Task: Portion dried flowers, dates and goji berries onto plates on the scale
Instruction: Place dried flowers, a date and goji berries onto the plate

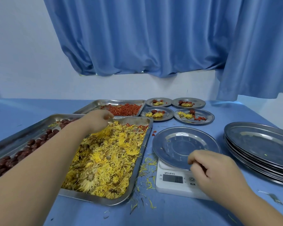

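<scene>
The near rim of the plate (pixel 178 144) on the scale (pixel 173 186) is pinched by the curled fingers of the right hand (pixel 214 170); the left hand (pixel 96 119) is curled at the far edge of the flowers (pixel 108 160), and whether anything is held there cannot be told. The plate is bare, so a new portion is judged to be just starting; next, a pinch of flowers must be carried to it, and the rim let go so the reading is true. One plate is on one scale; four filled plates (pixel 207 117) lie behind it; the stack (pixel 260 144) cannot be counted. Goji (pixel 126 110) fill one tray; whether dates (pixel 11 162) and flowers share a tray is hidden by the arm.
</scene>
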### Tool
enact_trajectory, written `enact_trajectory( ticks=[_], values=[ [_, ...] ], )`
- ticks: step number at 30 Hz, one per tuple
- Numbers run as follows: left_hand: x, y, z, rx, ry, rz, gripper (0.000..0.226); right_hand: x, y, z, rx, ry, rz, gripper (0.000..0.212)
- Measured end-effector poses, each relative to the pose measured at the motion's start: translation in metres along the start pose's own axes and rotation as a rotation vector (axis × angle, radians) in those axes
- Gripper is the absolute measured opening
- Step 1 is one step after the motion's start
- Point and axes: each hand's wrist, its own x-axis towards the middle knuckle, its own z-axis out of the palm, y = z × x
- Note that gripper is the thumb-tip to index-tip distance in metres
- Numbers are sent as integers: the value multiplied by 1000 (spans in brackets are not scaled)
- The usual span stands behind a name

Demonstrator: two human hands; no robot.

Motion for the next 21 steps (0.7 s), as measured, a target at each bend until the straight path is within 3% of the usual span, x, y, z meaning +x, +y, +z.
enact_trajectory(
  ticks=[3, 6, 15, 21],
  values=[
    [4, -9, 10, 235, -148, 6, 49, 0, 1, -1, -2, -19, 7, 13],
    [8, -18, 10, 249, -169, 4, 47, 0, 3, -2, 0, -24, 18, 14],
    [3, -31, -1, 208, -90, 46, 16, 1, 4, -2, -2, -34, 14, 14],
    [-1, -24, -15, -41, 77, 23, 5, 1, 5, -5, 20, -1, 26, 15]
  ],
)
